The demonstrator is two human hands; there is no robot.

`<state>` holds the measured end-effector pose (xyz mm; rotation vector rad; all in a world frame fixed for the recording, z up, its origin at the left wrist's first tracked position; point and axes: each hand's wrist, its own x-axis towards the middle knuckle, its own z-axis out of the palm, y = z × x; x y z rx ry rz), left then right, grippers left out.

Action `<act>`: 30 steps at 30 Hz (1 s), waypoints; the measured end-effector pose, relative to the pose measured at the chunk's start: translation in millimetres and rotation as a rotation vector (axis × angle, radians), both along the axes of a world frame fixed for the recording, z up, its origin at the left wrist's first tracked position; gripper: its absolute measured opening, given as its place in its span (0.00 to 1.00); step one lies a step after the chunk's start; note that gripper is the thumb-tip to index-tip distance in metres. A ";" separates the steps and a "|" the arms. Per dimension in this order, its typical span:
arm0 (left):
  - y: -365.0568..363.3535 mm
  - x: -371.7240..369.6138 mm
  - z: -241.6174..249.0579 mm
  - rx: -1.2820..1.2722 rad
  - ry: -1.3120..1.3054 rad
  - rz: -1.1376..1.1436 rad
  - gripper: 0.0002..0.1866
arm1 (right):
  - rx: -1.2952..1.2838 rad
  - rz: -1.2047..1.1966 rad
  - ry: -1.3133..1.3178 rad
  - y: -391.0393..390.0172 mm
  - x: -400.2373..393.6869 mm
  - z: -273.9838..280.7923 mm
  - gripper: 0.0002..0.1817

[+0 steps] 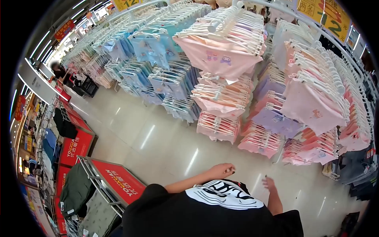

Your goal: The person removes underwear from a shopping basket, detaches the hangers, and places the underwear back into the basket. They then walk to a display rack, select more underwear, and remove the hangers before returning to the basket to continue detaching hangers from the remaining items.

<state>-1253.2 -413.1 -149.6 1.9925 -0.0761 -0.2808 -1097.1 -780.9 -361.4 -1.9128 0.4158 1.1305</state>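
Observation:
My left hand (222, 170) is in front of my black shirt (166, 213), its fingers loosely curved and nothing visible in it. To the right, my right hand (269, 183) hangs in the air with its fingers apart, also holding nothing. Neither hand touches the goods. Nearest beyond them are pink children's underpants (258, 142) clipped on white hangers, in tiers on a rack. Above these hang more pink underpants (221, 61) with small printed figures. Light blue underpants (152, 45) hang farther left, and lilac ones (276, 120) are among the pink on the right.
A shiny tiled floor (158, 138) runs between the racks. At left stand a metal rack with a red sign (120, 179) and dark green clothes (77, 189). Far left, a person (59, 71) is near a black basket (89, 86). Yellow price signs (325, 17) hang above.

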 end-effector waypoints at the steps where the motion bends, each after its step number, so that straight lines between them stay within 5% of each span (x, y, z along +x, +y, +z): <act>1: -0.3 0.7 1.9 -0.045 -0.078 0.035 0.20 | 0.043 -0.021 -0.054 23.8 6.6 38.7 0.28; 4: 7.8 15.1 18.7 -0.018 -0.418 0.031 0.30 | 0.560 -0.074 -0.292 121.6 -12.1 159.0 0.36; 7: 18.7 18.4 39.5 0.028 -0.478 -0.135 0.33 | 1.062 0.011 -0.214 202.4 -49.2 177.1 0.43; 9: 18.6 8.2 51.9 -0.184 -0.270 -0.188 0.30 | 1.183 0.236 -0.283 255.5 -92.7 232.8 0.42; 13: 27.4 -5.0 2.9 -0.251 0.008 -0.244 0.26 | 1.257 -0.043 0.101 284.0 -123.6 219.6 0.43; 17: 21.9 -26.3 -63.5 -0.187 -0.074 -0.153 0.22 | 1.228 -0.159 0.268 281.8 -143.8 192.4 0.44; 27: 17.3 -23.1 25.2 -0.412 -0.019 -0.214 0.20 | 1.137 -0.444 -0.021 248.5 -136.6 213.7 0.28; 30: 3.1 -19.5 34.6 -0.218 -0.155 -0.270 0.23 | 1.120 -0.385 -0.027 229.6 -126.8 210.6 0.22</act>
